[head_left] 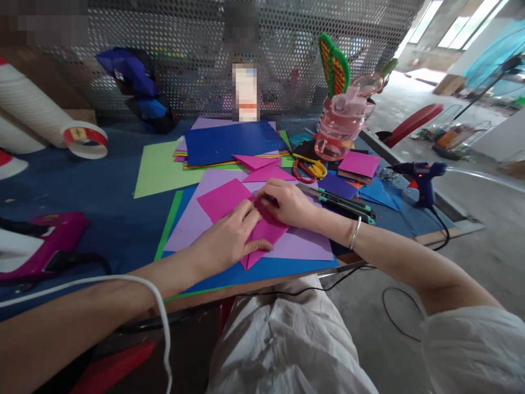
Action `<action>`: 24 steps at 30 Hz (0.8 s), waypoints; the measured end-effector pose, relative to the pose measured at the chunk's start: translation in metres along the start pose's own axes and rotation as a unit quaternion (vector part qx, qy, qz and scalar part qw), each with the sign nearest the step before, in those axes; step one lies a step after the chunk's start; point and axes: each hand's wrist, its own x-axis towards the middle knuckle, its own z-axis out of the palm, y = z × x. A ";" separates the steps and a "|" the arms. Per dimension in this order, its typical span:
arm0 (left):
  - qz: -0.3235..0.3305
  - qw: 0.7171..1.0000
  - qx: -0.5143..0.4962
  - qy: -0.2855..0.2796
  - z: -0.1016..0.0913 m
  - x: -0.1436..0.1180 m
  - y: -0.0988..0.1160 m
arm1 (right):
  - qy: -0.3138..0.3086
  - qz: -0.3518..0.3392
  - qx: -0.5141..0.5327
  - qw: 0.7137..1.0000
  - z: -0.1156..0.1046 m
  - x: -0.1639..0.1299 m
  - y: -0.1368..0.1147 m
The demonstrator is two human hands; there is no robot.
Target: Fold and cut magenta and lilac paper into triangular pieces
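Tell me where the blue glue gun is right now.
In the head view, the blue glue gun stands on the right edge of the table, beyond the right hand, past the green-handled utility knife and right of the pink water bottle.

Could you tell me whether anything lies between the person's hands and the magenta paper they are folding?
Nothing visible does. The left hand rests flat on the magenta paper, and the right hand presses its fold directly. The paper lies on a lilac sheet; the utility knife and scissors sit apart, beyond the right hand.
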 end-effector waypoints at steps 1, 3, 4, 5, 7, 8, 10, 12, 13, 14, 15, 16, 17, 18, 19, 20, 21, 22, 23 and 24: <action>0.001 1.000 0.003 -0.001 0.000 0.000 0.000 | -0.006 -0.005 0.003 1.000 0.000 0.000 0.000; 0.005 1.000 0.009 -0.003 0.000 0.000 0.000 | -0.017 -0.011 0.002 1.000 0.000 0.001 -0.002; 0.009 1.000 0.014 -0.002 -0.001 0.000 0.000 | -0.018 -0.007 -0.004 1.000 0.000 0.000 -0.003; 0.014 1.000 0.021 -0.003 -0.001 0.000 0.000 | -0.013 0.001 -0.014 1.000 0.001 0.000 -0.004; 0.025 0.999 0.038 0.000 -0.001 0.000 0.001 | 0.003 0.029 -0.038 0.999 0.002 -0.001 -0.007; 0.028 0.999 0.044 0.001 0.000 0.000 0.001 | 0.011 0.044 -0.050 0.998 0.002 -0.001 -0.008; 0.027 0.999 0.046 0.003 0.000 0.000 0.001 | 0.019 0.061 -0.065 0.996 0.002 -0.002 -0.009; 0.020 0.999 0.041 0.001 0.000 0.000 0.001 | 0.015 0.053 -0.063 0.996 0.002 -0.002 -0.008; 0.017 0.999 0.040 -0.001 0.000 0.000 0.001 | 0.014 0.043 -0.057 0.997 0.002 -0.001 -0.008; 0.016 0.999 0.041 -0.001 0.001 0.000 0.001 | 0.014 0.032 -0.048 0.998 0.002 -0.001 -0.007; 0.017 0.999 0.041 0.000 0.001 0.000 0.001 | 0.014 0.023 -0.037 0.999 0.002 -0.001 -0.006; 0.022 0.999 0.041 0.004 0.001 0.000 0.001 | 0.014 0.016 -0.025 0.999 0.002 -0.001 -0.005; 0.026 0.999 0.043 0.008 0.001 0.000 0.000 | 0.012 0.012 -0.015 1.000 0.002 -0.001 -0.005; 0.031 0.998 0.046 0.013 0.001 0.000 0.000 | 0.011 0.011 -0.010 1.000 0.002 -0.001 -0.006; 0.035 0.998 0.052 0.015 0.001 0.000 0.000 | 0.011 0.017 -0.012 1.000 0.002 -0.001 -0.007; 0.039 0.997 0.059 0.018 0.002 0.000 0.000 | 0.013 0.028 -0.019 0.999 0.001 -0.001 -0.008; 0.041 0.997 0.068 0.019 0.002 0.000 0.000 | 0.015 0.041 -0.028 0.999 0.001 -0.001 -0.009; 0.045 0.996 0.077 0.021 0.002 0.000 0.001 | 0.018 0.056 -0.036 0.998 0.000 -0.001 -0.011; 0.050 0.995 0.085 0.022 0.002 0.000 0.001 | 0.020 0.070 -0.041 0.997 -0.001 -0.001 -0.012; 0.057 0.994 0.091 0.025 0.002 0.000 0.001 | 0.020 0.080 -0.040 0.996 -0.003 -0.001 -0.013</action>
